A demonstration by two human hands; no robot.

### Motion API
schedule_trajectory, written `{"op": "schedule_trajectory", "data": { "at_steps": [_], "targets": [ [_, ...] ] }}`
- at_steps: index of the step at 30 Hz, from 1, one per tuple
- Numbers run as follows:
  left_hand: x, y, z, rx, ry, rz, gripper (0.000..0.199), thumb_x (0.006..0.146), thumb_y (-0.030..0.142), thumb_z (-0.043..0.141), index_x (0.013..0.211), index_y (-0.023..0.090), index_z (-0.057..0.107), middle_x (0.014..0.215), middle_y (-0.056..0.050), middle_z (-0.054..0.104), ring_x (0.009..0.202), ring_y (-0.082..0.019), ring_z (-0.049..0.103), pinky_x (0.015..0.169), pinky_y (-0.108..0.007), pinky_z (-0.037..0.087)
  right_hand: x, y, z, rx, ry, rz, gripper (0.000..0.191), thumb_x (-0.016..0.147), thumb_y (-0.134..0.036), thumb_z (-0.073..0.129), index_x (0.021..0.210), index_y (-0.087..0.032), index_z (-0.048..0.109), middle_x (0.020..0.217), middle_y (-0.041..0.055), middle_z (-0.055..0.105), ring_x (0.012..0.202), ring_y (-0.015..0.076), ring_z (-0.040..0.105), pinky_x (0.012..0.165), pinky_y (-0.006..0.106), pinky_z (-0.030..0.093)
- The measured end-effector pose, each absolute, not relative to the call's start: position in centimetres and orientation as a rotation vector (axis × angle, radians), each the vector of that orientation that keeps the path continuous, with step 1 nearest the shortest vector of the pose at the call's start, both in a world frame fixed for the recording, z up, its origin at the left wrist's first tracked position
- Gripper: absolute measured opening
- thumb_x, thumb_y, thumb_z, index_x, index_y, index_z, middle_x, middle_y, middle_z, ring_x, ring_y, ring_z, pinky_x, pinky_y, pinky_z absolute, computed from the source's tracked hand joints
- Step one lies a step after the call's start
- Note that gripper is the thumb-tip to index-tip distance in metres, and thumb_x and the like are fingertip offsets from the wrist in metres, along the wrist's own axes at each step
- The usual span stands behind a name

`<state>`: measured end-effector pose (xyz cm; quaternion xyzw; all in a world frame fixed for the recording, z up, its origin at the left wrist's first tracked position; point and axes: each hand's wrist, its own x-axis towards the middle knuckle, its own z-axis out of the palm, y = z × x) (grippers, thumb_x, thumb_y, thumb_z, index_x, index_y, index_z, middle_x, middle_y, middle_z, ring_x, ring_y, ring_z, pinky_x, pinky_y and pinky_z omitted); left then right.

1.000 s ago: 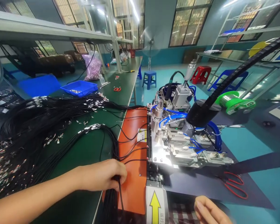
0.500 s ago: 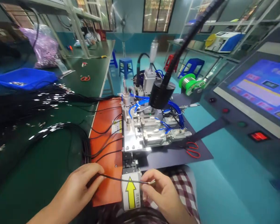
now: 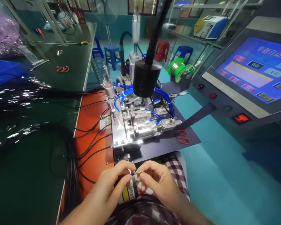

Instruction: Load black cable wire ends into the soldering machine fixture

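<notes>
Close together above the lap, my two hands meet at the end of a thin black cable (image 3: 132,174). My left hand (image 3: 117,178) pinches the cable just behind its stripped end. Fine light-coloured wires (image 3: 139,172) stick out there, and my right hand (image 3: 154,179) has its thumb and forefinger closed on their tips. Just beyond the hands stands a metal machine (image 3: 140,122) with blue tubes. Several black cables run over the orange plate (image 3: 96,165) into its left side. Under the hands, a yellow arrow label (image 3: 125,194) is partly covered.
A bundle of black cables (image 3: 71,162) hangs over the left table's edge. Red-handled scissors (image 3: 183,137) lie right of the machine. A black cylinder (image 3: 146,78) hangs above it. A control screen (image 3: 255,68) is at right, near a green spool (image 3: 178,70).
My left hand has moved right along the cable and now meets my right hand at the wire end. The view has turned right, so the machine appears further left.
</notes>
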<state>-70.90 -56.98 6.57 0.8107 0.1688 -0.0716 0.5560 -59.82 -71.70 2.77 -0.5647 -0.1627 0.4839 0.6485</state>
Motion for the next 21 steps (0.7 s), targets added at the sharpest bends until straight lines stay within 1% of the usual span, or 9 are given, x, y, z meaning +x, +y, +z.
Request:
{"op": "schedule_trajectory", "data": {
  "at_steps": [4,6,8,9,11,12,14,18,21],
  "targets": [
    [-70.4,-57.5,7.4,1.965,0.383,-0.147,0.017,0.092,0.033,0.043,0.107,0.029,0.051,0.091,0.0,0.062,0.083,-0.017,0.057,0.072,-0.026,0.044,-59.9,-71.6,3.3,-1.357,-0.387,1.047,0.017,0.08,-0.033,0.064,0.08,-0.017,0.062,0.06,-0.0029,0.057,0.056,0.0115,0.056,0.055,0.024,0.047],
    [-70.1,-57.6,7.4,1.852,0.404,-0.12,0.017,0.092,0.033,0.044,0.107,0.028,0.052,0.084,0.001,0.061,0.079,-0.016,0.056,0.068,-0.024,0.043,-59.8,-71.5,3.3,-1.323,-0.392,1.052,0.017,0.079,-0.033,0.065,0.08,-0.017,0.062,0.062,-0.0026,0.059,0.056,0.0111,0.055,0.057,0.025,0.047],
    [-69.8,-57.5,7.1,1.632,0.46,-0.121,0.018,0.091,0.034,0.046,0.107,0.026,0.053,0.072,0.003,0.057,0.066,-0.012,0.052,0.059,-0.022,0.04,-59.6,-71.6,3.0,-1.234,-0.364,1.1,0.019,0.079,-0.035,0.065,0.082,-0.016,0.063,0.067,-0.0015,0.061,0.056,0.0103,0.054,0.057,0.024,0.046],
    [-69.7,-57.4,6.9,1.517,0.497,-0.131,0.019,0.09,0.035,0.048,0.106,0.025,0.053,0.067,0.004,0.053,0.058,-0.01,0.047,0.053,-0.02,0.037,-59.5,-71.5,2.8,-1.19,-0.341,1.125,0.021,0.08,-0.036,0.064,0.083,-0.016,0.064,0.069,-0.0011,0.061,0.056,0.0097,0.054,0.055,0.023,0.045],
    [-69.7,-57.1,6.6,1.351,0.552,-0.162,0.023,0.088,0.036,0.052,0.106,0.023,0.053,0.06,0.006,0.048,0.047,-0.007,0.035,0.043,-0.019,0.026,-59.5,-71.4,2.4,-1.127,-0.303,1.154,0.022,0.082,-0.037,0.062,0.084,-0.015,0.063,0.069,-0.0012,0.061,0.055,0.0085,0.053,0.054,0.022,0.042],
    [-69.7,-56.9,6.5,1.31,0.565,-0.173,0.025,0.087,0.037,0.054,0.107,0.022,0.053,0.058,0.007,0.046,0.045,-0.006,0.031,0.041,-0.018,0.021,-59.5,-71.2,2.1,-1.103,-0.29,1.156,0.022,0.082,-0.037,0.062,0.083,-0.015,0.063,0.068,-0.0015,0.06,0.055,0.0079,0.052,0.054,0.021,0.04],
    [-69.7,-56.8,6.5,1.283,0.571,-0.172,0.029,0.086,0.037,0.056,0.108,0.02,0.053,0.056,0.007,0.043,0.044,-0.006,0.028,0.04,-0.018,0.017,-59.8,-70.8,1.8,-1.065,-0.281,1.158,0.021,0.082,-0.036,0.063,0.081,-0.015,0.062,0.068,-0.0017,0.059,0.055,0.0075,0.051,0.055,0.021,0.039],
    [-69.8,-56.8,6.7,1.27,0.591,-0.175,0.028,0.088,0.035,0.052,0.11,0.018,0.054,0.056,0.007,0.044,0.046,-0.006,0.03,0.042,-0.019,0.019,-60.3,-70.0,1.7,-1.037,-0.265,1.151,0.023,0.082,-0.038,0.064,0.078,-0.015,0.06,0.065,-0.0022,0.058,0.054,0.0074,0.049,0.054,0.021,0.038],
    [-69.9,-56.7,6.7,1.27,0.571,-0.182,0.029,0.09,0.034,0.049,0.114,0.017,0.053,0.058,0.006,0.044,0.047,-0.006,0.03,0.043,-0.02,0.019,-60.2,-69.6,1.7,-1.047,-0.275,1.135,0.022,0.08,-0.036,0.066,0.073,-0.016,0.058,0.06,-0.0038,0.056,0.051,0.0067,0.047,0.052,0.02,0.037]
  ]
}}
